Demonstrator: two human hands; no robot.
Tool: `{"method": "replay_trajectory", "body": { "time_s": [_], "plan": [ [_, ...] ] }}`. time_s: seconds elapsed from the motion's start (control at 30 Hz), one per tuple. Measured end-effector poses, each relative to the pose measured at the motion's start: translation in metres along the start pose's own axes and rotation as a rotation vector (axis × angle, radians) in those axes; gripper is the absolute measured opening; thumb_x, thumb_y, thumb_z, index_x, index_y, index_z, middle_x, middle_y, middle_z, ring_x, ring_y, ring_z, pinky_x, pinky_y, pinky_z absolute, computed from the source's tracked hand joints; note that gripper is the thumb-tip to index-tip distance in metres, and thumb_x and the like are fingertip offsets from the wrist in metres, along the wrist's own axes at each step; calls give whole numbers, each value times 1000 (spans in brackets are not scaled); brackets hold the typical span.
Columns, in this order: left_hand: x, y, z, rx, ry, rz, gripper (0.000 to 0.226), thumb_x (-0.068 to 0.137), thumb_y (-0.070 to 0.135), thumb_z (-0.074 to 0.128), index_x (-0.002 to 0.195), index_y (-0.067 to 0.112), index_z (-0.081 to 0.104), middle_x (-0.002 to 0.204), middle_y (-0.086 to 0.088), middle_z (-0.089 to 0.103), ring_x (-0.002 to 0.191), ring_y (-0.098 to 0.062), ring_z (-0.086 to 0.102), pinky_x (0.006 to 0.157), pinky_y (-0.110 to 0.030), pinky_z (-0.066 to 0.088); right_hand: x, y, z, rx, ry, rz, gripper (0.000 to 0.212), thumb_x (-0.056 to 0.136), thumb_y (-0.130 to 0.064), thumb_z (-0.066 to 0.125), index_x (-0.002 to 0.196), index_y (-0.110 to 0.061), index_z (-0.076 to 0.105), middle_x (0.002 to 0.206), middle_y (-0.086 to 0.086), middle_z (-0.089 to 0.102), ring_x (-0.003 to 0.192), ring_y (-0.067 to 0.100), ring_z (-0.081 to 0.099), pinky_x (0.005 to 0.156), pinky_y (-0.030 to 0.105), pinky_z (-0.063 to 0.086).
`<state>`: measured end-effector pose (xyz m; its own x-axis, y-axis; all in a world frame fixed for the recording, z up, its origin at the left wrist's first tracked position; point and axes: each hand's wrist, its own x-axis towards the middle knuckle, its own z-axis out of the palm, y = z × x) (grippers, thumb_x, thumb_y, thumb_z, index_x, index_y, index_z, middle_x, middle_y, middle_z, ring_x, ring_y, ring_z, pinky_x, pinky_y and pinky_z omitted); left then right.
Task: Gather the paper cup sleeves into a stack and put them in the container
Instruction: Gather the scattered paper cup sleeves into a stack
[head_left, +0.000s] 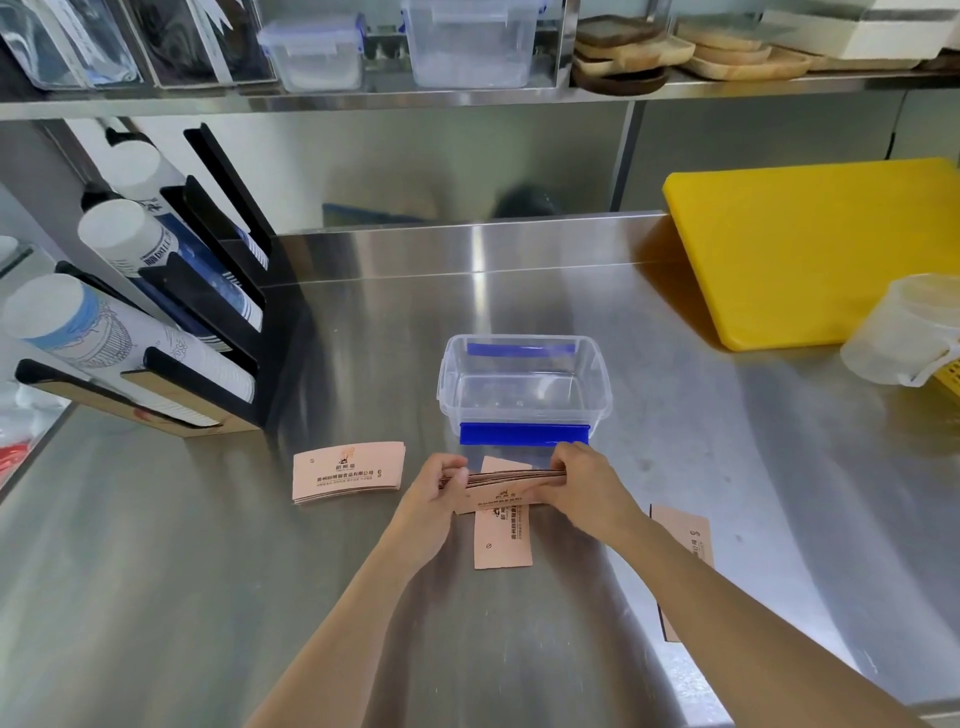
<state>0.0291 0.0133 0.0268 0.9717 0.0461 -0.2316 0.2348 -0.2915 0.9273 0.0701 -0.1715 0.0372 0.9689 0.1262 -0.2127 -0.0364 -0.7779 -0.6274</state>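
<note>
Your left hand (441, 480) and right hand (576, 478) pinched a bundle of sleeves (511, 480) by its ends, low over the worktop (208, 545) before the empty container (522, 387). You seemed mid-gathering; next, I judge, came the loose pile (348, 472), the single sleeve (503, 540) beneath and another (685, 540) right.

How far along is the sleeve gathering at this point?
Early to midway. The clear container holds no sleeves. Both hands, left hand and right hand, grip a bundle of sleeves by its ends, just in front of the container. Left to collect: the small stack on the left, one sleeve under the hands, and another beside the right forearm.
</note>
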Motion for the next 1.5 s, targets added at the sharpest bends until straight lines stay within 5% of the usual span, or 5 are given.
{"method": "replay_trajectory", "body": {
  "time_s": [0.33, 0.5, 0.7, 1.27, 1.5],
  "plan": [
    [-4, -2, -4, 62, -42, 19, 37, 86, 2, 54, 118, 20, 46, 113, 6, 57, 108, -11, 52, 99, -26, 38, 1, -8, 13, 63, -26, 5, 31, 74, -36, 71, 74, -21, 45, 87, 3, 62, 77, 20, 61, 62, 30, 51],
    [4, -10, -17, 116, 123, 20, 38, 82, -2, 54, 79, 36, 54, 85, 6, 61, 84, -18, 56, 76, -27, 44, 4, -6, 8, 152, -120, -25, 22, 79, -22, 69, 79, -19, 47, 90, 2, 64, 79, 15, 62, 53, 17, 41],
    [3, -8, -49, 104, 241, 78, 26, 82, -5, 55, 88, 20, 57, 91, 1, 61, 85, -16, 54, 74, -18, 41, 6, -2, -1, -28, -156, -212, 38, 86, -9, 57, 119, -27, 51, 117, -7, 58, 106, 12, 55, 84, 14, 43],
    [-2, -14, -46, 179, 382, -17, 22, 87, 2, 48, 106, 11, 57, 101, -2, 60, 94, -22, 52, 78, -29, 37, 6, -20, 18, -593, -422, -458, 71, 75, -51, 63, 138, -38, 31, 155, -12, 17, 143, 14, 14, 106, 39, 22],
    [1, -18, -44, 185, 367, -42, 20, 88, 3, 49, 103, 13, 57, 100, -1, 60, 96, -23, 52, 79, -30, 38, 6, -22, 25, -844, -254, -433, 84, 59, -72, 61, 123, -23, 40, 122, 5, 43, 111, 25, 36, 92, 36, 28]
  ]
}}
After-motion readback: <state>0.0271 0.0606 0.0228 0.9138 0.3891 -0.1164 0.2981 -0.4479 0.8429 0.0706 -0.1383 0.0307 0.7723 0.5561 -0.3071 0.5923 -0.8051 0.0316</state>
